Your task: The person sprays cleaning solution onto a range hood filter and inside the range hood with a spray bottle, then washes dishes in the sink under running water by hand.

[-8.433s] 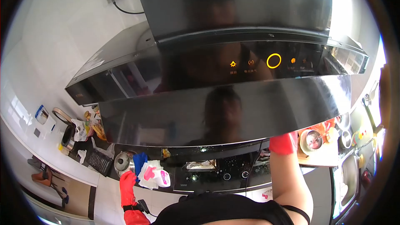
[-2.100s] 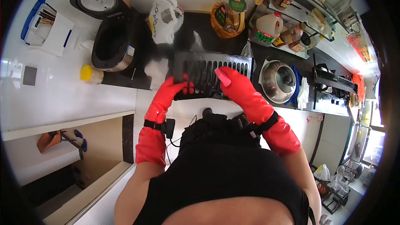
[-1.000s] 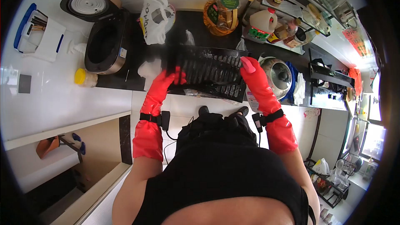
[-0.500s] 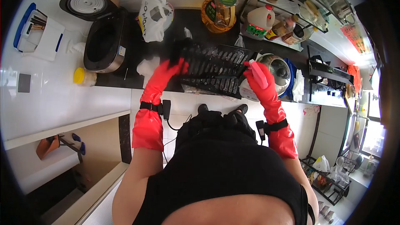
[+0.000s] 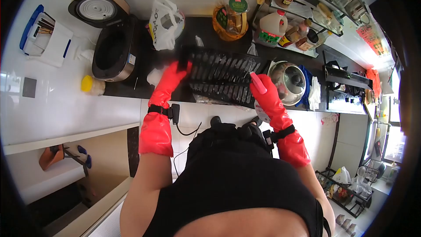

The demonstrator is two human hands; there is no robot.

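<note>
A black slotted panel (image 5: pixel 226 68) with wet, whitish streaks lies across the dark counter in front of me. My left hand (image 5: pixel 173 79), in a long red rubber glove, is at the panel's left end, its fingers closed around a dark part there; the exact grip is partly lost in the black. In the other red glove, my right hand (image 5: pixel 266 94) grips a spray bottle with a pink trigger head (image 5: pixel 258 83). The bottle's white body (image 5: pixel 262 112) shows below the hand, and the nozzle points at the panel's right part.
An open rice cooker (image 5: pixel 115 48) stands left, near a yellow-lidded jar (image 5: pixel 92 85). Behind the panel are a white plastic bag (image 5: pixel 164 24) and a large oil bottle (image 5: pixel 237 15). A metal pot lid (image 5: pixel 287 82) sits right, below a rack of jars (image 5: pixel 302 4).
My right hand has moved left with the spray bottle, bringing its nozzle over the panel. My left hand has shifted slightly left, and its spread fingers have closed at the panel's end.
</note>
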